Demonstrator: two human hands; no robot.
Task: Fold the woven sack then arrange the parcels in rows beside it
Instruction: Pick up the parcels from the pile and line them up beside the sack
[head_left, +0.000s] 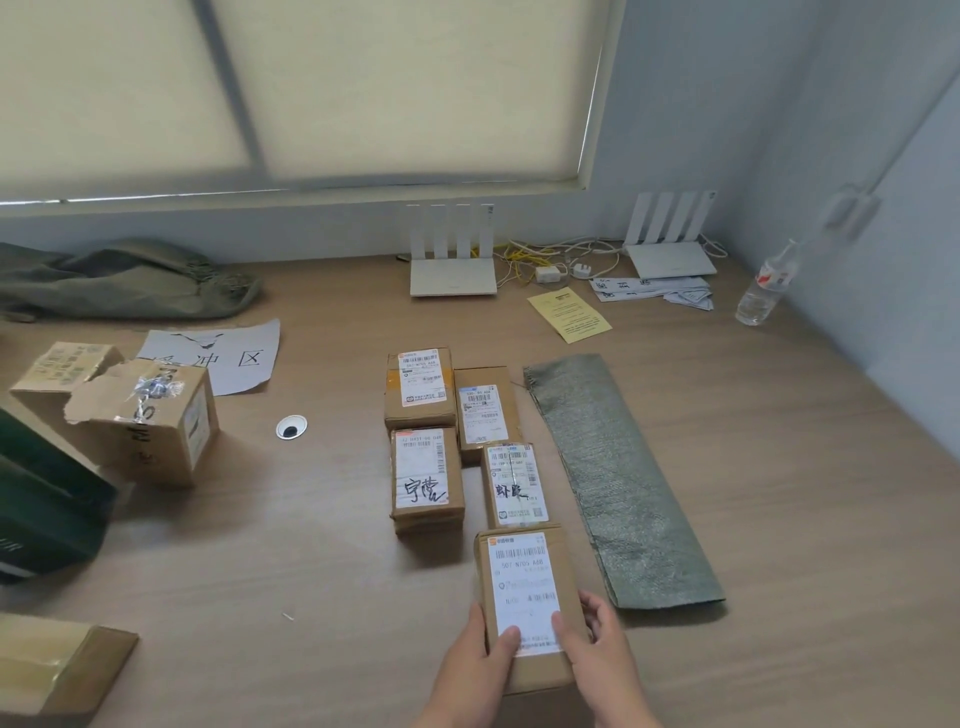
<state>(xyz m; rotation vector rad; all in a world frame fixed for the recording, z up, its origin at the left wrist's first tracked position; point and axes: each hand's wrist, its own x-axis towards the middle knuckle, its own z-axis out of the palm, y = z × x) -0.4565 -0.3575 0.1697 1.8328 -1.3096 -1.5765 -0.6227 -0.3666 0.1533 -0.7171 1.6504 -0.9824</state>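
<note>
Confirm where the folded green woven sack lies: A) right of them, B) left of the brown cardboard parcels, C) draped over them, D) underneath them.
A: the folded green woven sack lies flat on the wooden table, right of the brown cardboard parcels, including the nearest parcel gripped by the left hand and right hand.

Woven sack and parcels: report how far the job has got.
Done: the woven sack lies folded in a flat strip, with four parcels in two columns beside it. In hand: the left hand and right hand grip a fifth parcel at the near end. Left: setting it down in line.
</note>
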